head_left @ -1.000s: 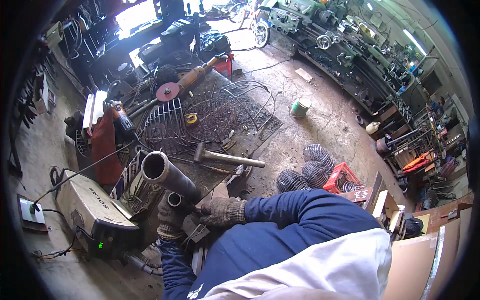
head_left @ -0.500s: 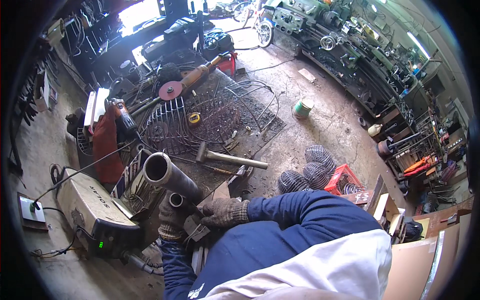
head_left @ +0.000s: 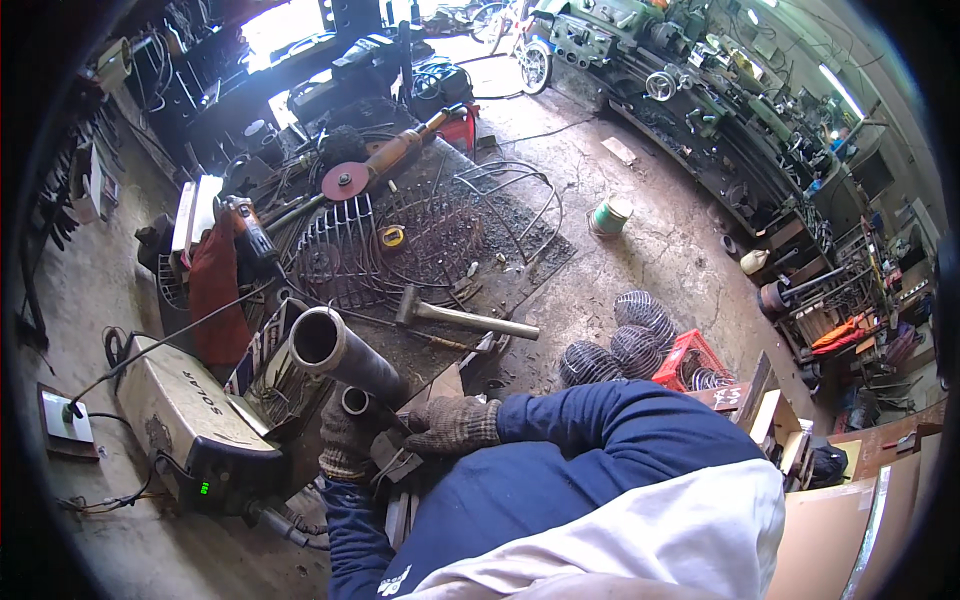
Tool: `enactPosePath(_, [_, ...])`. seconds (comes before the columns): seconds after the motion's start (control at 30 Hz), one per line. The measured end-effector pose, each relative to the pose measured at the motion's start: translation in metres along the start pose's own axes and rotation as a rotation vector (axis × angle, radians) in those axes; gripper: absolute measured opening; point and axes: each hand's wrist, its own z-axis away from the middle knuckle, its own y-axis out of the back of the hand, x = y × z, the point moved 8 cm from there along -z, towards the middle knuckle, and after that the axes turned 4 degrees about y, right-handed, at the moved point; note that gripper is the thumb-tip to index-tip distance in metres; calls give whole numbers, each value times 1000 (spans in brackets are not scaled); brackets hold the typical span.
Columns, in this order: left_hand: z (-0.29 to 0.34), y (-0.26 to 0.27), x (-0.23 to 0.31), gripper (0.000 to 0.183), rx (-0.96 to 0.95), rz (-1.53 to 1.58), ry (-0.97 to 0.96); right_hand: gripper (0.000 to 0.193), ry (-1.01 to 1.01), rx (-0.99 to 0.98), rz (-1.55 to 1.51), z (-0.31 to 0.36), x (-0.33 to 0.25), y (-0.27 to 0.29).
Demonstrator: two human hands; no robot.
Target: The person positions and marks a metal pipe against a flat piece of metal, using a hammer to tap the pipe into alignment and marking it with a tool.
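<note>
Both my hands wear brown knitted work gloves and are close together in front of my body. My left hand (head_left: 345,447) is closed around a small steel pipe (head_left: 355,401), whose open end faces up. Directly beyond it rises a wide steel tube (head_left: 365,362), tilted, with its round mouth toward me. From the right, my right hand (head_left: 452,425) reaches in with its fingers pressed together, and their tips are hidden behind the work. Just below the fingertips sits a grey metal block (head_left: 395,458) with a thin wire by it.
A hammer (head_left: 470,318), a yellow tape measure (head_left: 391,237) and a long grinder (head_left: 385,157) lie on the dark metal worktop (head_left: 540,265). A welding machine (head_left: 190,405) stands at left. Wire balls (head_left: 635,350) and a red crate (head_left: 683,352) are on the floor at right.
The whole picture has shifted slightly to the right. My hands keep the same pose at the small pipe and the metal block.
</note>
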Motion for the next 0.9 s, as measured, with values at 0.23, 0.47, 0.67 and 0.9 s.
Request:
enactPosePath(0.23, [1, 6, 24, 49, 82, -29, -106, 46, 31, 2, -26, 0, 2, -2])
enactPosePath(0.47, [4, 9, 27, 52, 85, -12, -131, 45, -5, -12, -19, 4, -7, 0])
enactPosePath(0.67, [2, 7, 26, 48, 64, -73, -27, 41, 61, 37, -46, 8, -14, 6])
enactPosePath(0.9, [5, 14, 34, 35, 199, -2, -111, 43, -36, 0, 35, 1, 2, -1])
